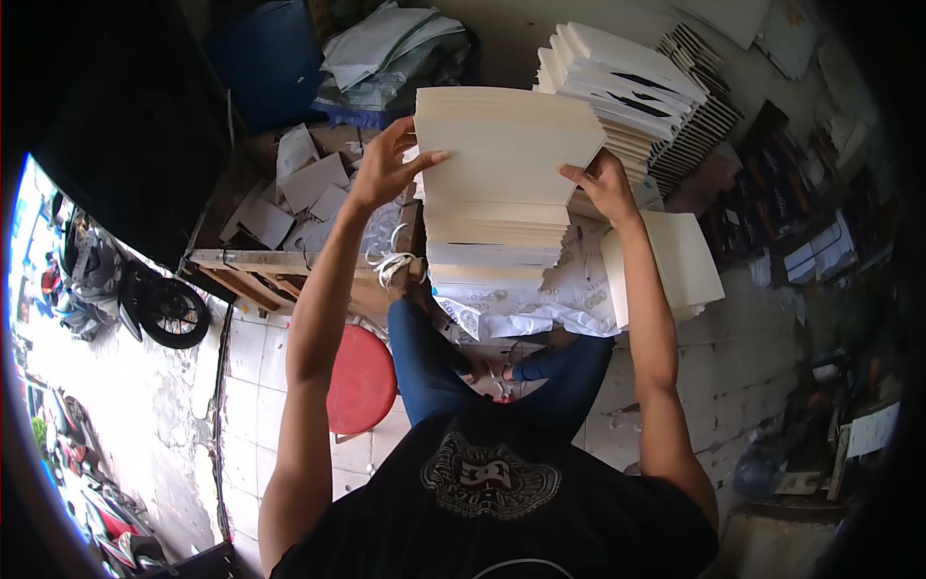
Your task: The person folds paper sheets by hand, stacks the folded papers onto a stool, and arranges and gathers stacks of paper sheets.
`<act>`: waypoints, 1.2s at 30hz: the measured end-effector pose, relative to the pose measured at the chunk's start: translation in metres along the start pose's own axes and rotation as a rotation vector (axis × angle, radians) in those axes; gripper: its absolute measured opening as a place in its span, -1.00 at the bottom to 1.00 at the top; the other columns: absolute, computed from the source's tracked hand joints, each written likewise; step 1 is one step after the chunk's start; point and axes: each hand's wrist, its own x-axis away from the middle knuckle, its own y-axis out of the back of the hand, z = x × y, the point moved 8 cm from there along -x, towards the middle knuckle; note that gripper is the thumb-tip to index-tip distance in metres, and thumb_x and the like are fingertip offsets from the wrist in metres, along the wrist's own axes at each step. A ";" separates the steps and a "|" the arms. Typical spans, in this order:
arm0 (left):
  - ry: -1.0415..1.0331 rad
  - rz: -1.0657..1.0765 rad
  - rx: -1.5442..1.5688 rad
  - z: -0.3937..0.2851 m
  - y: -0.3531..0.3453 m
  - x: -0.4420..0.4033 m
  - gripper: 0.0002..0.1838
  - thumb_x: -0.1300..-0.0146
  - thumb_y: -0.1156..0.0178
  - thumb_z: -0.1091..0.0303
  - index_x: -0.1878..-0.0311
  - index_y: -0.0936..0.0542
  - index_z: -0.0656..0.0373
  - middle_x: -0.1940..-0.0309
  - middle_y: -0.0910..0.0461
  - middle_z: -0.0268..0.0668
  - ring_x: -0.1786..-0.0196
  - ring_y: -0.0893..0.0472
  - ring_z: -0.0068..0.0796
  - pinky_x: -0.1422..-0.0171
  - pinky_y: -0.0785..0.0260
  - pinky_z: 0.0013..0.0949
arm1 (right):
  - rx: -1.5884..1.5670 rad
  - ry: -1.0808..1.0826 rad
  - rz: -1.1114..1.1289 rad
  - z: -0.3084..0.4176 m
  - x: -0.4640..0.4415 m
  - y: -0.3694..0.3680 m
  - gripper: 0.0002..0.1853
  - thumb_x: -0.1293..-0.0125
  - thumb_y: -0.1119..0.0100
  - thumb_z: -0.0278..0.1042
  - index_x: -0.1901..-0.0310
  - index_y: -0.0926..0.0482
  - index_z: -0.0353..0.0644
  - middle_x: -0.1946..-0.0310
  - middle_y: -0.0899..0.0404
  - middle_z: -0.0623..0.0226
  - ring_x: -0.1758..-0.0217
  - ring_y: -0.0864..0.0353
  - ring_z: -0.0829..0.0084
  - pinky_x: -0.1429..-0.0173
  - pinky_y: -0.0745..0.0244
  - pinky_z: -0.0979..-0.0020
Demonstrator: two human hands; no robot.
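Right between left grip (390,172) and right grip (608,189), a paper stack (502,159).

At eleven o'clock, some fingers of the left hand (389,174) hide behind the tall paper pile (506,154). At two o'clock, the right hand (606,191) has fingers out of sight too. Toward three o'clock, the right arm (651,299) covers part of the low paper pile (685,261). Motorbikes (114,526) at eight o'clock look blurry. The bottom edge cuts off the black shirt (492,536) at six o'clock.
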 end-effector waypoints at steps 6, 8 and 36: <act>0.051 -0.249 0.308 -0.052 0.088 0.102 -0.55 -0.23 -0.35 0.38 -0.12 -0.47 0.36 0.04 -0.61 -0.20 -0.05 -0.58 -0.44 -0.19 -0.43 -0.30 | -0.222 0.314 0.069 0.122 0.011 -0.075 -0.53 -0.23 -0.40 -0.25 -0.07 -0.51 -0.33 0.09 -0.64 0.24 0.03 -0.62 0.45 -0.13 -0.47 0.40; 0.138 -0.366 0.173 -0.061 0.127 0.165 -0.51 -0.20 -0.38 0.25 -0.07 -0.50 0.39 0.08 -0.63 -0.19 0.02 -0.61 -0.43 -0.12 -0.46 -0.36 | -0.254 0.261 0.155 0.142 0.024 -0.128 -0.54 -0.21 -0.40 -0.19 -0.02 -0.53 -0.33 0.15 -0.65 0.25 0.10 -0.64 0.48 -0.07 -0.49 0.42; 1.502 -0.345 -0.879 0.209 0.138 0.616 -0.23 -0.07 -0.44 -0.08 -0.12 -0.51 0.44 0.13 -0.65 -0.02 0.08 -0.67 -0.27 0.03 -0.53 -0.27 | -0.330 -0.192 0.776 -0.017 0.174 -0.370 -0.66 -0.29 -0.32 -0.27 -0.01 -0.58 -0.27 0.25 -0.67 0.27 0.17 -0.66 0.51 0.04 -0.54 0.42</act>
